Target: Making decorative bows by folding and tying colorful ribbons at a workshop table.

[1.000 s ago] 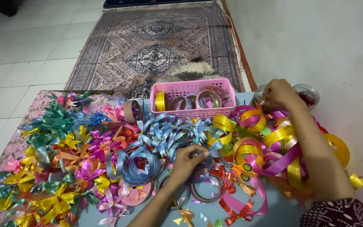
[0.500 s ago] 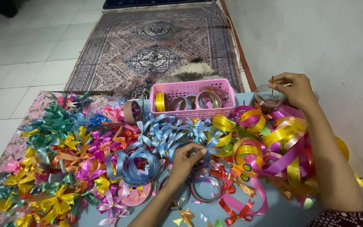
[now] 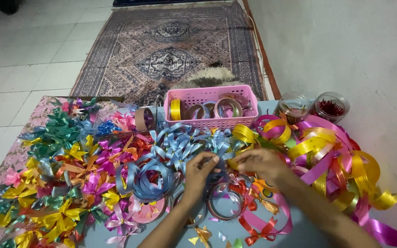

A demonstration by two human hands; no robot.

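Finished bows (image 3: 56, 174) crowd the table's left. At centre, the left hand (image 3: 199, 171) and right hand (image 3: 259, 163) pinch a blue ribbon (image 3: 218, 146) between closed fingertips, near a pink basket (image 3: 210, 108); loose ribbon coils (image 3: 327, 151) lie right.

Both forearms bare, entering from the lower edge, angled up and inward toward frame centre. Left hand (image 3: 201, 171): wrist straight, back of hand up, fingers (image 3: 210, 160) curled, thumb and fingertips pinched together at the top. Right hand (image 3: 259, 163): forearm coming in from lower right, wrist slightly bent, palm down, fingers (image 3: 241, 161) extended leftward toward the left hand's fingertips. Hands close together, fingertips nearly meeting; contact between them not resolvable. Held low, just above the surface.
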